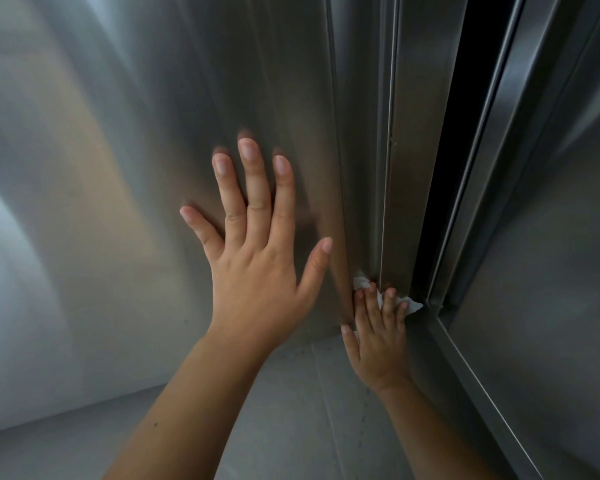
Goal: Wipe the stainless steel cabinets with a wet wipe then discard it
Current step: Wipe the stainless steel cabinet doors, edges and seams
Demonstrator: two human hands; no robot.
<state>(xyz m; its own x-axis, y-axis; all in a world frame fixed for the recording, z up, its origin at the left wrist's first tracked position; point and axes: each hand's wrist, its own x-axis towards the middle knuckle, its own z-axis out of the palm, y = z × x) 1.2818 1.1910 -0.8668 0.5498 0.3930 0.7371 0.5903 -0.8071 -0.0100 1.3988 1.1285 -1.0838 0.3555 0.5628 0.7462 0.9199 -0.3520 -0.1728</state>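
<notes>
Bracing my left hand [253,258] flat, fingers wide, on the cabinet door [153,133]; right hand [378,337] at five o'clock presses the wet wipe [361,282] against its edge (steadying, I judge).

You see the stainless steel cabinet door [153,133], a brushed grey panel standing upright with soft streaked reflections across it. Its right edge folds into a narrow vertical strip beside a dark open gap. The wet wipe [361,283], white and crumpled, sits pressed low against that edge strip, near the door's bottom corner, mostly covered.
</notes>
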